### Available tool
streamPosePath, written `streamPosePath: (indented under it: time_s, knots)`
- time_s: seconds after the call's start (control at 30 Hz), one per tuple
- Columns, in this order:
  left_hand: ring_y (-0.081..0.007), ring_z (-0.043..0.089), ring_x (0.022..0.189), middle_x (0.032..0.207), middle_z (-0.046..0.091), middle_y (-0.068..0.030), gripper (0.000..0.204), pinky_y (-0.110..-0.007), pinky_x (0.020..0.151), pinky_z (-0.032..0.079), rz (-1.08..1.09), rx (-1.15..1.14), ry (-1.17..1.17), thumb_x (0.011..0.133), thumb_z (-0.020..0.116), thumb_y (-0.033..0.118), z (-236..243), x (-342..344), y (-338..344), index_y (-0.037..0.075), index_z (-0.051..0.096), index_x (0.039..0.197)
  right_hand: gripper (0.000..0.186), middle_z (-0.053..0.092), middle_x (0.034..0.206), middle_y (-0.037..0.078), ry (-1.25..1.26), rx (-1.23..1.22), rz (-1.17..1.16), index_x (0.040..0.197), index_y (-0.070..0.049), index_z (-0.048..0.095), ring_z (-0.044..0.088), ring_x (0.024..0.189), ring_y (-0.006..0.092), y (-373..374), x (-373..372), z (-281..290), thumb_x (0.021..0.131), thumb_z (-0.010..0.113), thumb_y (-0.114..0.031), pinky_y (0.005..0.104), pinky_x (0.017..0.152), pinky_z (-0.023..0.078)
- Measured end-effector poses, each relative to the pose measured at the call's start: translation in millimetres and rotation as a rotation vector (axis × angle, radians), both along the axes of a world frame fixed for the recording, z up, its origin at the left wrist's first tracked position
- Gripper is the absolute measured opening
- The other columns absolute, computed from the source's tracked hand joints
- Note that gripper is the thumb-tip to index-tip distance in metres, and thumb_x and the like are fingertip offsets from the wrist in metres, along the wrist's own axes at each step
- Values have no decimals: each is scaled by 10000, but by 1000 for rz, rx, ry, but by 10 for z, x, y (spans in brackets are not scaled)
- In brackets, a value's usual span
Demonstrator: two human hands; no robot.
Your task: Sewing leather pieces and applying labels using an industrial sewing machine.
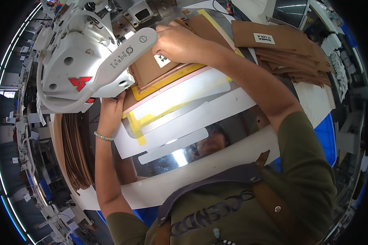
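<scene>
My right hand [179, 44] rests at the upper middle, over a brown panel [145, 70] with a white label. Its fingers are curled in; what they hold, if anything, is hidden. Below and left, my left hand [111, 111] reaches beside the near edge of the white sewing machine head [69, 53], its thumb near the panel's lower left corner. The machine covers most of its fingers. The brown panel lies on a yellow-edged template [143, 94]. A pale sheet with yellow tape [137, 127] spreads out on the near side. A white lamp arm [126, 55] crosses over the panel.
A pile of brown panels [292, 57] lies at the right, the top one labelled. More brown pieces [72, 151] stand bunched at the left. A shiny metal plate [171, 166] is set in the near table. A blue bin [327, 139] sits beyond the right edge, a screen [290, 12] behind.
</scene>
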State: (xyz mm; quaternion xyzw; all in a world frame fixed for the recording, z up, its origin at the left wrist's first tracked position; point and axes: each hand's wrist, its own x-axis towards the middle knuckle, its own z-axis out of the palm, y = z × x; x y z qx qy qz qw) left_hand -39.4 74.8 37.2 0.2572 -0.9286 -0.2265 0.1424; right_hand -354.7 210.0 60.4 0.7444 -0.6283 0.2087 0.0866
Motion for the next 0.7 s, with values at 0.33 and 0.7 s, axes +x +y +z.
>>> streamPosePath:
  time_s: [0.33, 0.7]
  knots:
    - [-300, 473, 1511, 1644, 523, -35, 426, -416, 1283, 320, -248, -132, -64, 1116, 540, 236, 70, -328, 103, 135, 601, 1525, 140, 740, 952, -10, 73, -58, 29, 850, -141, 818, 622, 1107, 221, -76, 89, -190, 811, 711, -59, 436, 958, 463]
    - [-280, 479, 1504, 1648, 516, 33, 446, -422, 1293, 302, -253, -220, -94, 1124, 531, 239, 102, -390, 86, 175, 564, 1564, 230, 695, 1176, 11, -163, -124, 300, 1117, -162, 840, 614, 1207, 218, -22, 189, -278, 948, 690, -120, 433, 1073, 444]
